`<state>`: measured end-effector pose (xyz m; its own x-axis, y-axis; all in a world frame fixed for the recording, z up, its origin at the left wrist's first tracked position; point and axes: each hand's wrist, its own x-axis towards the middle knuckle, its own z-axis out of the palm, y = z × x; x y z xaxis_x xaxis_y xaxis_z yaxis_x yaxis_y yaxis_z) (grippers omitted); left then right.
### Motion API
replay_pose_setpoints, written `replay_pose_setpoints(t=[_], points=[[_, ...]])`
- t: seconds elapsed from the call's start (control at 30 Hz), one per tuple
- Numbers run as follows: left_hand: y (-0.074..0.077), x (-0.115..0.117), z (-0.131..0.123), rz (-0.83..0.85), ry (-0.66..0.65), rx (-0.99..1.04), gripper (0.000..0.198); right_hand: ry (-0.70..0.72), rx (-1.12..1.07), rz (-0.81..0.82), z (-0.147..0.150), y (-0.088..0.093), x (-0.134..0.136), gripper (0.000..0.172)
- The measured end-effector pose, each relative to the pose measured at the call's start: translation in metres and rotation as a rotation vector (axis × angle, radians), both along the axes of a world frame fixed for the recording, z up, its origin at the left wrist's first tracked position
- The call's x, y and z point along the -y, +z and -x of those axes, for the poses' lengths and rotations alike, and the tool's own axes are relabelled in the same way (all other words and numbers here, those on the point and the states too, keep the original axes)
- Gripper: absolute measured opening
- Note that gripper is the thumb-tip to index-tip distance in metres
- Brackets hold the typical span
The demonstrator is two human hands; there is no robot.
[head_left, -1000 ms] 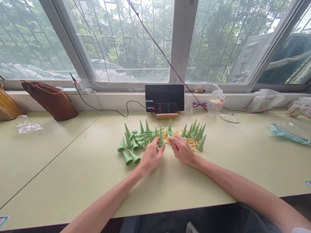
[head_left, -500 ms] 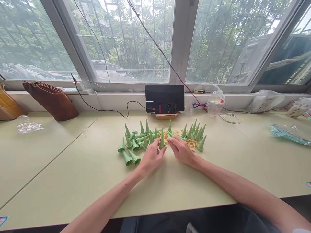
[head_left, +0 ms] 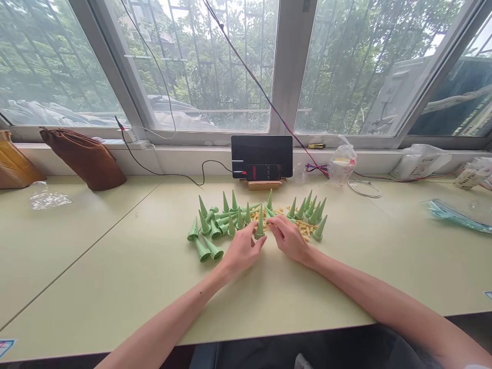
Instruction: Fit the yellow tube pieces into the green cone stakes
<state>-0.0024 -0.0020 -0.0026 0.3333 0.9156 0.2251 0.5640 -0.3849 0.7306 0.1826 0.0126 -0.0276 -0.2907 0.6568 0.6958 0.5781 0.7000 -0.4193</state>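
Several green plastic cones [head_left: 215,225] stand or lie in a cluster on the pale green table [head_left: 115,266], with another upright group [head_left: 311,212] at the right. Small yellow pieces [head_left: 305,225] are scattered between and under them. My left hand [head_left: 242,251] holds the base of one upright green cone [head_left: 260,225] between thumb and fingers. My right hand [head_left: 290,238] rests just right of it, its fingertips pinched among the yellow pieces; what they grip is too small to make out.
A dark tablet [head_left: 261,149] with a phone [head_left: 263,172] on a wooden stand sits at the window sill behind the cones. Brown bags [head_left: 82,159] lie far left, plastic bags [head_left: 340,161] and cables at the right. A clear bag [head_left: 457,215] lies at the far right.
My left hand has shifted slightly right with the upright cone, closer to my right hand. The right hand stayed among the yellow pieces.
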Motion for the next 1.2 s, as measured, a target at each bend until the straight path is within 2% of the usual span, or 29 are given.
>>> replay_pose_setpoints(t=[0.37,1.2], points=[[-0.0001,0.0012,-0.0007,0.014,-0.029,0.012,0.039,-0.009,-0.015,-0.019,-0.0001,0.0000,-0.0001,0.017],[0.0025,-0.0005,-0.0009,0.030,0.044,0.034,0.042,0.009,-0.056,-0.040,0.0011,0.0037,0.0017,0.012]])
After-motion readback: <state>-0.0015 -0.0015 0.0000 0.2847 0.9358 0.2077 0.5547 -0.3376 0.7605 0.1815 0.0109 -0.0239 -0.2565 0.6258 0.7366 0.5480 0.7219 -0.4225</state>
